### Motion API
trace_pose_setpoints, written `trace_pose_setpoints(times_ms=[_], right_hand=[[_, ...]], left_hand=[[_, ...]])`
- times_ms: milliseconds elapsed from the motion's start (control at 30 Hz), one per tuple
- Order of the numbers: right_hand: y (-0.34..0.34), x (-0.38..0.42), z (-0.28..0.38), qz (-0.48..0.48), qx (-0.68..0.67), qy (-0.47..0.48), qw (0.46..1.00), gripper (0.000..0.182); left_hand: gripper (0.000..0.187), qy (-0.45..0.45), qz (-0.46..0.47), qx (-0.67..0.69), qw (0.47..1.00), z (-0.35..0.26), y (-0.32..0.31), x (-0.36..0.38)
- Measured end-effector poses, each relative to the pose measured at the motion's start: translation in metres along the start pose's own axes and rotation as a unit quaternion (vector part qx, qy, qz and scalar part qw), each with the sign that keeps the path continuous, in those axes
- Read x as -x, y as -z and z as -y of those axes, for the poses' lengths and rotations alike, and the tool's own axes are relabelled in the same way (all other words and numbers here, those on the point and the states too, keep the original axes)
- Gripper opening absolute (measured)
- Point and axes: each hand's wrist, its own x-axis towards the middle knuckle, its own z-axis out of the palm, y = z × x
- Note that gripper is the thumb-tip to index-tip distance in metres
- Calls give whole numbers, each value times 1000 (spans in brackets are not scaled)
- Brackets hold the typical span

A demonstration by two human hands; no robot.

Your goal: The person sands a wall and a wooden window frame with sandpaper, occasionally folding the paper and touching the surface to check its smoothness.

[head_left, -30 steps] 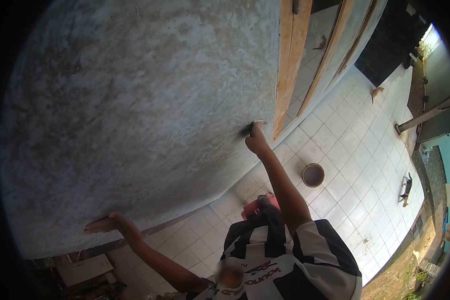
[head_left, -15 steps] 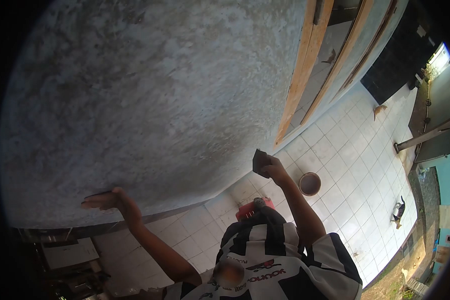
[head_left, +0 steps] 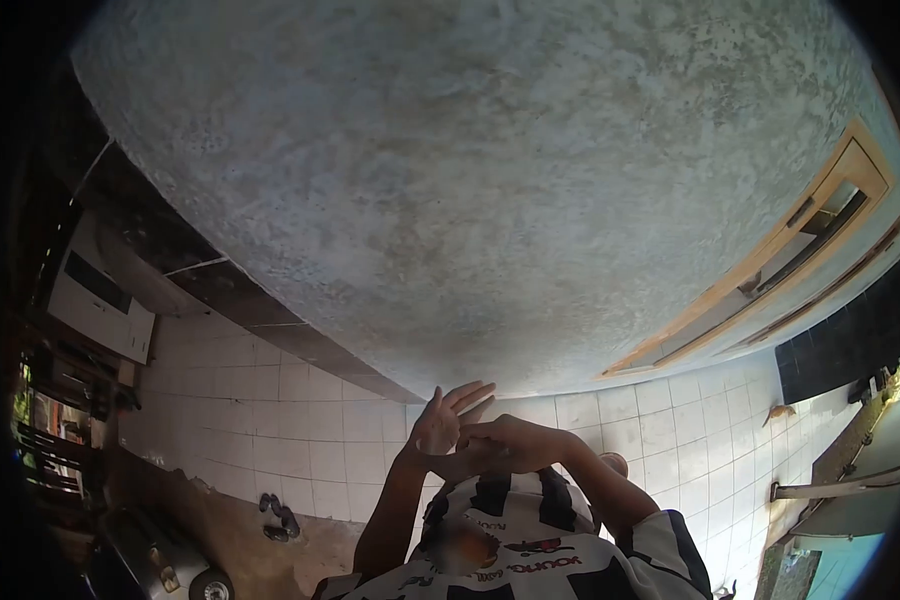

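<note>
Grey wall fills our 12 o'clock; at 6, our left hand has fingers spread, right hand curled over it, can't tell on what. Tbh, we'd keep that left palm steady.

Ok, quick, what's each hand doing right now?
Left hand: open.
Right hand: curled beside it; whether it holds anything cannot be told.

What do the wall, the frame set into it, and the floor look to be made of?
Wall: probably cement plaster, its mottled grey-blue surface unevenly coated. Frame: apparently wood, judging by its light tan colour; any varnish is unclear. Floor: likely ceramic tile, pale, with a regular grid of joint lines.
</note>
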Motion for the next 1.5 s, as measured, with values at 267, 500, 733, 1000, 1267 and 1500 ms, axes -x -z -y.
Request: trace_pose_setpoints(times_ms=[267,500,733,1000,1267,1500], right_hand=[[-3,-54,22,-161,82,-126,975,50],[7,-77,34,-206,222,-106,947,58],[141,-53,224,-511,673,250,472,49],[227,-51,340,-518,755,341,215,61],[242,-54,327,-570,731,302,222,69],[244,-53,328,-542,731,344,231,68]], left_hand=[[128,-161,176,94,967,-8,-6,49],[68,-86,-105,-279,951,-9,11,84],[47,-476,-397,-287,730,-114,14,36],[82,-459,-418,-548,560,-156,23,-68],[90,-416,-435,-620,503,-149,46,-83],[89,-430,-476,-578,504,-156,56,-83]])
